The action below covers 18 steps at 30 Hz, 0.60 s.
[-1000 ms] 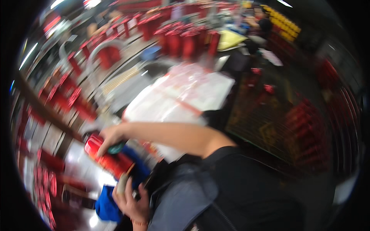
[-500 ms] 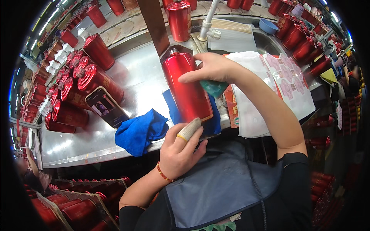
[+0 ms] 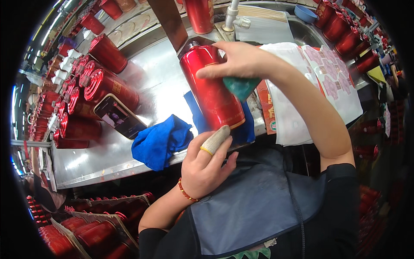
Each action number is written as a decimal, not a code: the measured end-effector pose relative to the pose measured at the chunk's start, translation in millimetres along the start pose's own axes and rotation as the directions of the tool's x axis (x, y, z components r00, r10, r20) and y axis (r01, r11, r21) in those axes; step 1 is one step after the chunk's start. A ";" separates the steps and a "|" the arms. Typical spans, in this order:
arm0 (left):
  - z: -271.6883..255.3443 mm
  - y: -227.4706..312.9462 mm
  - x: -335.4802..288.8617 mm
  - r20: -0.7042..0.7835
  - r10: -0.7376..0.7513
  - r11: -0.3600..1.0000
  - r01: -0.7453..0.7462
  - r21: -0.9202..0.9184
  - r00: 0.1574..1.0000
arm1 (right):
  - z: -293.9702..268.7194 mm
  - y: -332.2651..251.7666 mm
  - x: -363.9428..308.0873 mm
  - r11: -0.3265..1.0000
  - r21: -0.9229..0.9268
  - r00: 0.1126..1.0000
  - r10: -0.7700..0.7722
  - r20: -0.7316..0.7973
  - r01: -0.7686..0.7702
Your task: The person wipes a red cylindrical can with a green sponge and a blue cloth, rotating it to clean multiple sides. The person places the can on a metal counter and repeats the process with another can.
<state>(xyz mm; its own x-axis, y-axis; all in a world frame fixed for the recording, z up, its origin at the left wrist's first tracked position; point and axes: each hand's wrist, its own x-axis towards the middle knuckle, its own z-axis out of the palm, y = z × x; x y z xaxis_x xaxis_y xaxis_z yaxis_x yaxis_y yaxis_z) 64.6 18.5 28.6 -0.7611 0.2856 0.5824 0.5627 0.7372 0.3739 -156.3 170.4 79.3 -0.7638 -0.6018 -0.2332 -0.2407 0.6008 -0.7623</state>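
Observation:
A tall shiny red canister [image 3: 211, 88] stands tilted on the steel counter [image 3: 159, 73], on a blue cloth. My right hand [image 3: 235, 60] presses a small teal cloth [image 3: 241, 86] against its upper right side. My left hand [image 3: 207, 162] steadies the canister's lower end; its forefinger wears a beige finger cot that touches the bottom rim. A beaded bracelet circles my left wrist.
A crumpled blue rag [image 3: 160, 140] and a phone [image 3: 120, 116] with a lit screen lie left of the canister. Several red canisters [image 3: 97, 82] lie stacked at the left and along the back. White sheets [image 3: 319, 77] cover the right side near a sink and tap [image 3: 233, 13].
The view has settled closer on the counter. My right hand with the teal cloth has slid a little down the canister's side; my left hand stays at the canister's base.

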 end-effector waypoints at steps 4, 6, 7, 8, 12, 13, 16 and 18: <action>5.8 -2.6 -1.3 -0.026 0.001 0.999 -0.001 -0.033 1.000 | -5.0 37.4 0.1 0.873 0.486 0.980 -0.052 0.195 -0.050; 6.1 -1.1 1.2 -0.017 0.017 1.000 -0.017 -0.016 1.000 | 8.0 44.9 1.2 0.876 0.477 0.991 -0.114 0.063 0.070; 6.3 -0.1 3.5 -0.012 0.026 1.000 -0.026 -0.007 1.000 | 8.3 48.4 5.5 0.912 0.399 0.994 -0.108 0.001 0.099; 6.9 0.7 6.1 -0.007 0.041 0.999 -0.041 0.012 0.999 | 9.0 49.7 7.9 0.941 0.316 0.992 -0.106 -0.062 0.120; 11.8 7.7 15.1 0.013 0.085 0.988 -0.086 0.129 0.996 | 6.4 -4.2 2.1 0.987 -0.149 0.999 0.049 -0.023 -0.051; 15.0 10.6 19.5 0.016 0.108 0.982 -0.110 0.155 0.994 | 4.3 0.4 2.5 0.993 -0.110 0.999 0.028 -0.020 -0.030; 25.6 11.2 30.2 -0.001 0.113 0.979 -0.111 0.173 0.994 | -1.0 15.0 -7.1 0.987 0.147 0.998 -0.059 -0.018 0.061; 34.2 4.8 30.4 -0.063 0.071 0.973 -0.055 0.225 0.995 | -2.9 29.9 -12.2 0.975 0.219 0.998 -0.034 -0.057 0.045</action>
<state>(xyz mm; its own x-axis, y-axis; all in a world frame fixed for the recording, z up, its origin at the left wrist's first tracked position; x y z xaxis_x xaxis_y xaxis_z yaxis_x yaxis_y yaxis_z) 33.1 51.7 23.5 -0.6975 0.2976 0.6519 0.5167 0.8391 0.1698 -155.9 197.3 61.2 -0.7881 -0.5909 -0.1727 -0.1383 0.4433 -0.8856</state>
